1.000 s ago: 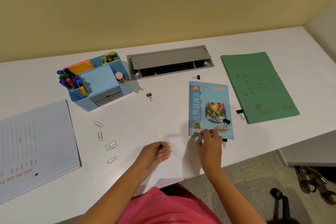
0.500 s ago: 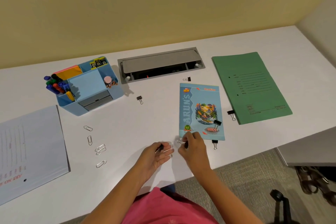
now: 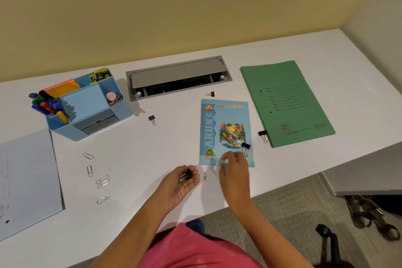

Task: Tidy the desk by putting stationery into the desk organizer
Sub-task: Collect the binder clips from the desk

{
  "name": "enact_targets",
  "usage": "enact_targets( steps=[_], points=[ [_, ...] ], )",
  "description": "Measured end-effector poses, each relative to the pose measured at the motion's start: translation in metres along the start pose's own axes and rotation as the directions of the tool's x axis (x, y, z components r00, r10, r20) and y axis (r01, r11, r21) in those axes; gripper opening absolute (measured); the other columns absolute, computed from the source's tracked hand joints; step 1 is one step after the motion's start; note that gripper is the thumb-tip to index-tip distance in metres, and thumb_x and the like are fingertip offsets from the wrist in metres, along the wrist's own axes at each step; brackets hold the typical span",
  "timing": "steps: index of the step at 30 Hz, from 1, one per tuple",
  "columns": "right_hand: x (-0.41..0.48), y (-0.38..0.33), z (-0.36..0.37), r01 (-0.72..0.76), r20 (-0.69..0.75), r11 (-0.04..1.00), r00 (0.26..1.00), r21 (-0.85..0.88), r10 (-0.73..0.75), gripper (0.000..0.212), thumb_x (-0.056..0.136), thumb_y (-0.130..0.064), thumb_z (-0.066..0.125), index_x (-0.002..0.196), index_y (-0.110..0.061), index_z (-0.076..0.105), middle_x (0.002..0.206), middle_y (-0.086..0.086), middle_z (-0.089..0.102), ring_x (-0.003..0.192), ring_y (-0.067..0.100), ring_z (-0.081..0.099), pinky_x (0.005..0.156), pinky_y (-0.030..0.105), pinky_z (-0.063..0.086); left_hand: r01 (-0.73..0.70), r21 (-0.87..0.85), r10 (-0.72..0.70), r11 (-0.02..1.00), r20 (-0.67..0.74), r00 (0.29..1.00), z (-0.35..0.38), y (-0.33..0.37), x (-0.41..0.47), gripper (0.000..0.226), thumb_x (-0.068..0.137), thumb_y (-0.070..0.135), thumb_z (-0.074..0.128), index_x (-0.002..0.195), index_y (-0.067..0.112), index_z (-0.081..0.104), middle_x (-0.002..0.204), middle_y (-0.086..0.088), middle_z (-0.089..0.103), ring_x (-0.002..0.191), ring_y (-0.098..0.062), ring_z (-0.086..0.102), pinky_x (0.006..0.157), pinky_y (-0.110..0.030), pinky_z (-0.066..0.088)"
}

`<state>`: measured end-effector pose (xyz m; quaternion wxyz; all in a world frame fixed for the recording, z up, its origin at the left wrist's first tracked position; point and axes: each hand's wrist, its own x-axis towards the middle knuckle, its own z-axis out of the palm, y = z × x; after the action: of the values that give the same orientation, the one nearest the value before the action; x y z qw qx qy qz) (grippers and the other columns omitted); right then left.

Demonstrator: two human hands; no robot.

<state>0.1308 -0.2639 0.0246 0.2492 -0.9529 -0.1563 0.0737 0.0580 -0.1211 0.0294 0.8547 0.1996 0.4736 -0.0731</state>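
1. Head view, the hands: the left hand (image 3: 181,181) lies palm up near the counter's (image 3: 134,150) near edge, its fingers (image 3: 192,175) curled loosely around gathered black binder clips (image 3: 185,176). The right hand (image 3: 235,168) hovers over the near end of the blue notebook (image 3: 226,128), fingers spread and blurred, nothing gripped that I can make out.
2. Head view, what's left: one binder clip on the notebook (image 3: 245,147) sits just beyond those fingers, and I'd guess it goes next. Others lie loose: one beside the green folder (image 3: 262,135), one near the grey cable tray (image 3: 210,94), one mid-counter (image 3: 152,119). Five paper clips (image 3: 102,180) lie scattered on the left.
3. Head view, progress: the blue desk organizer (image 3: 87,106), far left, already holds markers and sticky notes. By my reckoning the clips are all outstanding, so roughly midway.
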Motion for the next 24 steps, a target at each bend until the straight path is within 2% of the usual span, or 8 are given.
enact_targets(
  steps=[2,4,9,13,15,18,21,24],
  points=[
    [0.005,0.022,-0.001,-0.206,-0.003,0.971,0.978,-0.12,0.208,0.027,0.09,-0.001,0.048,0.116,-0.004,0.051,0.11,0.015,0.049,0.089,0.029,0.052,0.066,0.029,0.042,0.009,0.01,-0.009,1.0,-0.015,1.0,0.001,-0.002,0.002,0.025,0.096,0.007,0.042,0.084,-0.004,0.061,0.079,-0.015,0.061,0.075,-0.024,0.061,0.071,-0.032,0.057],
    [0.009,0.036,-0.004,-0.289,0.035,0.943,0.954,-0.166,0.298,0.031,0.092,-0.009,0.049,0.123,-0.005,0.047,0.109,0.016,0.047,0.087,0.033,0.055,0.068,0.035,0.046,0.014,0.011,-0.014,1.0,-0.022,1.0,0.003,-0.005,0.003,0.025,0.096,0.007,0.043,0.084,-0.004,0.062,0.078,-0.015,0.061,0.075,-0.024,0.06,0.069,-0.031,0.058],
    [0.013,0.048,0.001,-0.24,0.096,0.95,0.96,-0.201,0.263,0.034,0.094,-0.019,0.051,0.126,-0.009,0.046,0.102,0.013,0.055,0.089,0.027,0.058,0.069,0.029,0.043,0.025,0.061,-0.023,0.998,-0.043,0.999,0.011,-0.011,0.005,0.021,0.093,0.004,0.046,0.082,-0.004,0.062,0.077,-0.015,0.061,0.074,-0.025,0.059,0.06,-0.03,0.059],
    [0.016,0.046,-0.002,-0.26,0.148,0.955,0.948,-0.145,0.281,0.025,0.089,-0.017,0.054,0.113,-0.008,0.051,0.097,0.012,0.056,0.084,0.026,0.057,0.065,0.024,0.038,0.018,0.124,-0.011,0.992,-0.062,0.998,0.015,-0.014,0.008,0.025,0.094,0.005,0.043,0.08,-0.001,0.062,0.073,-0.013,0.062,0.071,-0.024,0.06,0.061,-0.03,0.059],
    [0.015,0.039,-0.006,-0.188,0.136,0.982,0.973,-0.016,0.188,0.016,0.087,-0.017,0.059,0.1,-0.009,0.054,0.094,0.008,0.057,0.078,0.021,0.055,0.064,0.023,0.038,0.021,0.159,-0.012,0.987,-0.057,0.998,0.018,-0.015,0.008,0.026,0.095,0.006,0.041,0.081,-0.001,0.062,0.073,-0.012,0.062,0.07,-0.024,0.061,0.065,-0.032,0.058],
    [0.008,0.015,-0.011,0.065,0.094,0.981,0.992,0.182,-0.083,0.012,0.083,-0.016,0.065,0.088,-0.013,0.054,0.086,-0.001,0.052,0.071,0.014,0.051,0.062,0.024,0.042,0.01,0.15,-0.006,0.989,-0.03,1.0,0.025,-0.015,0.008,0.032,0.095,0.004,0.038,0.074,-0.001,0.061,0.066,-0.012,0.064,0.065,-0.025,0.062,0.058,-0.034,0.059],
    [0.0,-0.008,-0.007,0.264,0.119,0.937,0.948,0.228,-0.296,0.013,0.086,-0.023,0.063,0.092,-0.013,0.059,0.09,-0.001,0.054,0.08,0.013,0.052,0.066,0.024,0.045,0.042,0.09,-0.04,0.995,-0.025,0.999,0.035,-0.015,0.008,0.028,0.094,0.005,0.036,0.077,0.0,0.058,0.059,-0.012,0.065,0.053,-0.022,0.064,0.049,-0.028,0.057],
    [0.003,-0.012,-0.005,0.296,0.089,0.923,0.941,0.247,-0.325,0.016,0.089,-0.027,0.06,0.098,-0.014,0.061,0.097,0.0,0.056,0.087,0.013,0.053,0.071,0.024,0.047,0.07,0.038,-0.07,0.997,-0.005,0.998,0.043,-0.015,0.011,0.02,0.092,0.004,0.04,0.083,0.0,0.058,0.066,-0.012,0.06,0.047,-0.017,0.062,0.042,-0.023,0.052]
  ],
)
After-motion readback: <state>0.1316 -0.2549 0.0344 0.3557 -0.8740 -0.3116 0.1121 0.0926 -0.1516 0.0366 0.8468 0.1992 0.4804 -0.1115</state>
